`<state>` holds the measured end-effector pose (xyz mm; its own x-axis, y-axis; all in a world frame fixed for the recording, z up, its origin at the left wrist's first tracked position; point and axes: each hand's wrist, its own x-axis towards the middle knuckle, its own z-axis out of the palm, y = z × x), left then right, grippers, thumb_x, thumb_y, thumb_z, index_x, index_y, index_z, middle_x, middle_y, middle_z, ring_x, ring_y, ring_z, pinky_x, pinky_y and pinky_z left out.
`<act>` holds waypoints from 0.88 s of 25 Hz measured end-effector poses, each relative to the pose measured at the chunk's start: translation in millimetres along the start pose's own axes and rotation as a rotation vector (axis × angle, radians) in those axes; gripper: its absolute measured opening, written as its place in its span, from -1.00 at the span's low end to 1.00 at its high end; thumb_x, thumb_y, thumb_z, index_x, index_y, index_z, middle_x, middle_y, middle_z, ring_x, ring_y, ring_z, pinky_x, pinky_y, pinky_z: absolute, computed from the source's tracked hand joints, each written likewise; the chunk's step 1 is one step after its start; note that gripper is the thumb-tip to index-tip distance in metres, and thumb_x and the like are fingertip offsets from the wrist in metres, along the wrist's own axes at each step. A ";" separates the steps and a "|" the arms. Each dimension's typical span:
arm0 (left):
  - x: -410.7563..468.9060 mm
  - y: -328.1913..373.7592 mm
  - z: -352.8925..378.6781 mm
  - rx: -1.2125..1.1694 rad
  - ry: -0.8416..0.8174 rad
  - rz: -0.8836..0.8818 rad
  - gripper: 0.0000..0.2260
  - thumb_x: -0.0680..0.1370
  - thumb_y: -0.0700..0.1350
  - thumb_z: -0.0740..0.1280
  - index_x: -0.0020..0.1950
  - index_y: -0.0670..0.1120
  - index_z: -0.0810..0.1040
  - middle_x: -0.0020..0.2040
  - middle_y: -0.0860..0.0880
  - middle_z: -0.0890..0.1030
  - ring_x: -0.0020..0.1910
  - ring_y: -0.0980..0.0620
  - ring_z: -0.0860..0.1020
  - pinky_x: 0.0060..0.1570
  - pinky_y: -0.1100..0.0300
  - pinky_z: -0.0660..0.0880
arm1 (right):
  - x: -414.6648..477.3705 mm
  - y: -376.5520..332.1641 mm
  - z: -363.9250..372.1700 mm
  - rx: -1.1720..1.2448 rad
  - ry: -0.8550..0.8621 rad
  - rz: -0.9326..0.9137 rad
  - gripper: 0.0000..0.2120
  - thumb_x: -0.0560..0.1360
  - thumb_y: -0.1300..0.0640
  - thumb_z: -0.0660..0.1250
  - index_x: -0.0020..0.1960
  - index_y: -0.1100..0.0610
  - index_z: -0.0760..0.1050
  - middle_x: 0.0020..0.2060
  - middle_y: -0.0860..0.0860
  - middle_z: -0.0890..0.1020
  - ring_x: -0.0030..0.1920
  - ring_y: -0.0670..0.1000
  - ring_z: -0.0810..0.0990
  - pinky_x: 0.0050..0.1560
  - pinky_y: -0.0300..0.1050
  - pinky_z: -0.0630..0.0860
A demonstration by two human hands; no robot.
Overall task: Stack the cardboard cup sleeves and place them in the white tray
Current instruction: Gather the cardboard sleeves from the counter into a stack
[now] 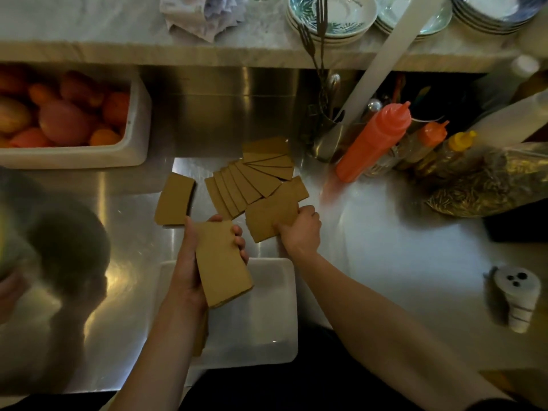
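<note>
Mid-stacking: my left hand grips the stack of flat brown cardboard sleeves over the near white rectangular tray, right hand pinches a loose brown sleeve just beyond; next, square it onto the stack.

Café or restaurant kitchen: steel counter, sauce squeeze bottles, stacked saucers, fruit tub.

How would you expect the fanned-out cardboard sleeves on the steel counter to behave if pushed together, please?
The fanned sleeves lie flat and overlapping, so they would probably slide over each other. Thin and likely light, they may skate on the steel counter. The stack in the left hand looks unbent, suggesting fair stiffness.
</note>
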<state>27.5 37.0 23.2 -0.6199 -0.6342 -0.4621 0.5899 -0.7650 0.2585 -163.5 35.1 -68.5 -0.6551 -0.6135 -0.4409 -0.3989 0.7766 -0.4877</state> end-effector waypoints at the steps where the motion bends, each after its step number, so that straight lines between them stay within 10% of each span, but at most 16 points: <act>1: 0.5 -1.6 1.4 0.002 0.000 -0.002 -0.54 0.30 0.19 0.53 0.07 0.00 0.56 -0.04 -0.12 0.61 -0.14 -0.01 0.60 -0.14 0.04 0.60 | 0.0 -0.4 0.1 0.015 -0.015 0.019 -0.38 0.34 -0.06 0.50 0.25 0.15 0.34 0.16 0.12 0.49 0.17 0.15 0.48 0.16 0.09 0.51; 11: -0.4 -10.4 5.2 0.000 0.034 -0.017 -0.54 0.28 0.21 0.54 0.05 -0.01 0.60 -0.02 -0.13 0.59 -0.14 -0.02 0.59 -0.14 0.03 0.59 | -7.9 5.4 -39.0 0.627 -0.300 0.016 -0.56 0.44 0.18 0.46 0.22 0.09 0.34 0.01 -0.05 0.51 0.01 -0.03 0.54 -0.12 -0.27 0.52; 22: -14.9 -8.3 6.8 0.025 0.049 0.061 -0.54 0.28 0.18 0.56 0.05 -0.03 0.60 -0.05 -0.15 0.59 -0.17 -0.03 0.58 -0.16 0.03 0.59 | 15.3 -16.6 -26.1 0.031 -0.188 -0.033 -0.33 0.41 0.10 0.45 0.40 0.18 0.19 0.27 0.16 0.38 0.24 0.21 0.45 0.24 0.10 0.46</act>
<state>28.3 52.0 33.7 -0.5570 -0.6739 -0.4854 0.6123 -0.7281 0.3081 -183.7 16.6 -47.4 -0.5091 -0.6570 -0.5560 -0.3962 0.7524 -0.5262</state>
